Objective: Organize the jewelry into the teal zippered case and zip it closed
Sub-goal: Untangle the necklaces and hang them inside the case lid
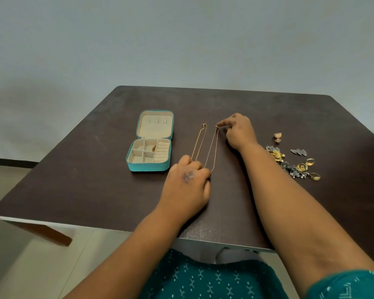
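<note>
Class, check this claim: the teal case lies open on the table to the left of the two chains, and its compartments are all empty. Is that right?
Not quite. The head view shows the case open on the table, left of the chains, but one compartment already holds a small gold piece. The other compartments look empty.

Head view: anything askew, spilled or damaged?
Nothing damaged. The remaining jewelry lies in a loose heap right of the right hand, not sorted yet. The teal case lies open; both chains lie stretched straight.
</note>
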